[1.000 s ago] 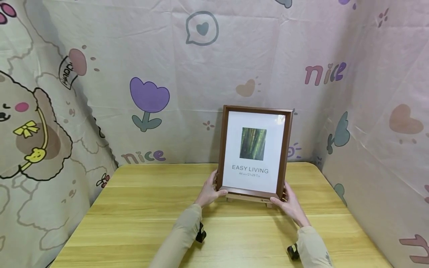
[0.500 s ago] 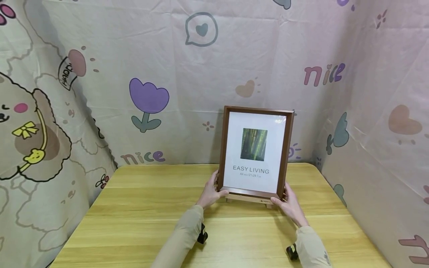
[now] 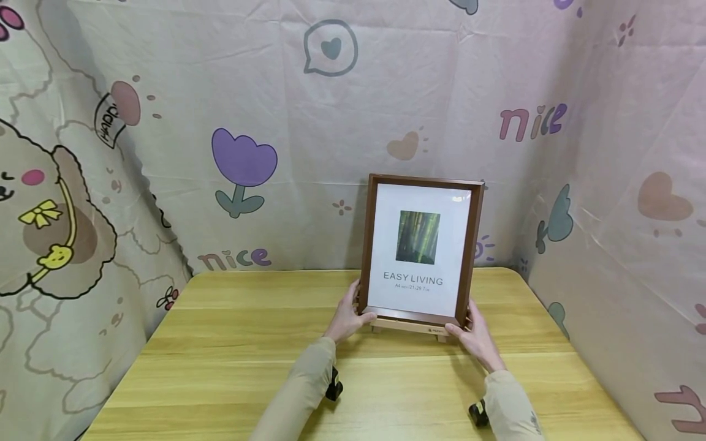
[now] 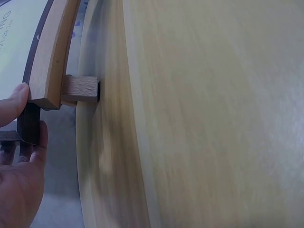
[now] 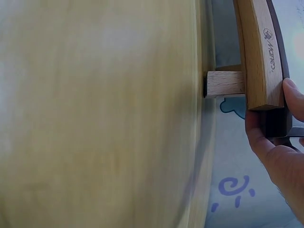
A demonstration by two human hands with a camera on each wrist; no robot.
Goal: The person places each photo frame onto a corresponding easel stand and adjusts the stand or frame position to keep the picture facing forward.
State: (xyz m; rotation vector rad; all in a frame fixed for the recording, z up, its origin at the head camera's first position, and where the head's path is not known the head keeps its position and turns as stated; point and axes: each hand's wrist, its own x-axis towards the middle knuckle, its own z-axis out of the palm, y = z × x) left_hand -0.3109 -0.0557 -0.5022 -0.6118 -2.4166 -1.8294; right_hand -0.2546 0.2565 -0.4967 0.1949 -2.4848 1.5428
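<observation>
A brown picture frame (image 3: 421,306) with a white "EASY LIVING" sheet and a small green picture stands upright, leaning slightly back, on a small light-wood easel (image 3: 408,326). My left hand (image 3: 346,313) grips its lower left corner, thumb on the front and fingers behind. At the lower right corner my right hand (image 3: 478,337) holds it the same way. In the left wrist view, the thumb of that hand (image 4: 21,185) presses the dark frame edge beside the easel ledge (image 4: 50,61). The right wrist view shows the other hand (image 5: 280,156) at the ledge's end (image 5: 263,66).
The wooden table (image 3: 248,355) reaches back to a patterned cloth backdrop (image 3: 309,122), with more cloth hanging at both sides. The easel's short feet (image 5: 225,84) rest on the table near its back edge. Black wrist cameras (image 3: 334,386) sit on both forearms.
The frame has shifted very slightly to the right in the head view since a second ago. Both hands keep their hold on its lower corners.
</observation>
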